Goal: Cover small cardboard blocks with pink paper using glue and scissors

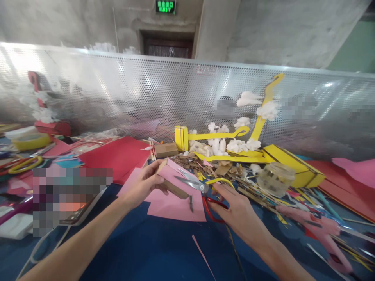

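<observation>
My left hand (149, 181) is closed around the left end of a small cardboard box (174, 188), which has pink paper (170, 170) on its top face. In my right hand (230, 205) is a pair of scissors (202, 188) with red and yellow handles. Their blades are parted and point left, at the right side of the box; whether they touch the paper I cannot tell. Beneath the box, a cut sheet of pink paper (175, 208) lies on the blue table (140, 249). A thin pink strip (202, 253) lies nearer to me.
A pink glue gun (319, 226) and a clear jar (277, 179) stand at right. Cardboard scraps (225, 168) and yellow paper boxes (295, 166) with white fluff lie behind. Red sheets (117, 158) and a pixelated device (73, 203) are at left. A perforated metal panel (175, 93) closes the back.
</observation>
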Motion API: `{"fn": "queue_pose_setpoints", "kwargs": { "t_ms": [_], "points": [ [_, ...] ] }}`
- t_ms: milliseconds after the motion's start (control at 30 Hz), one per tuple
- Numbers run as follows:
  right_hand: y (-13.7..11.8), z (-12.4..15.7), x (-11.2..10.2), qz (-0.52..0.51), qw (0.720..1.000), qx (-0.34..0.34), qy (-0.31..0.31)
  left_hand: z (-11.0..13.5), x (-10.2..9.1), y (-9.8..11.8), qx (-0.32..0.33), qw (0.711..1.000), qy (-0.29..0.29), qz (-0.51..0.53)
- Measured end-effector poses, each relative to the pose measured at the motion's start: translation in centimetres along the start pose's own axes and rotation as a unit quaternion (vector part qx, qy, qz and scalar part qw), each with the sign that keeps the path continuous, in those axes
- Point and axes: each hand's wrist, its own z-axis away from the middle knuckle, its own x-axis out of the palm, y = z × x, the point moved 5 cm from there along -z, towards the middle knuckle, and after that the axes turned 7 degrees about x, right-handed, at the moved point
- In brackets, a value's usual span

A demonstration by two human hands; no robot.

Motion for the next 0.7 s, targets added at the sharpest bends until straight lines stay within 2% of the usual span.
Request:
{"fn": "queue_pose_setpoints", "kwargs": {
  "t_ms": [233,500,700],
  "points": [
    [0.06,0.03,-0.09,0.000,1.000,0.000,-0.006,0.06,0.38,0.39,-0.003,1.000,0.004,-0.027],
    [0.01,0.00,0.08,-0.004,0.998,0.031,-0.054,0.07,0.50,0.58,-0.010,0.999,0.014,-0.028],
    [-0.39,-0.26,0.16,0.015,0.998,0.026,-0.048,0.08,0.53,0.41,-0.008,0.999,-0.004,-0.043]
  ]
}}
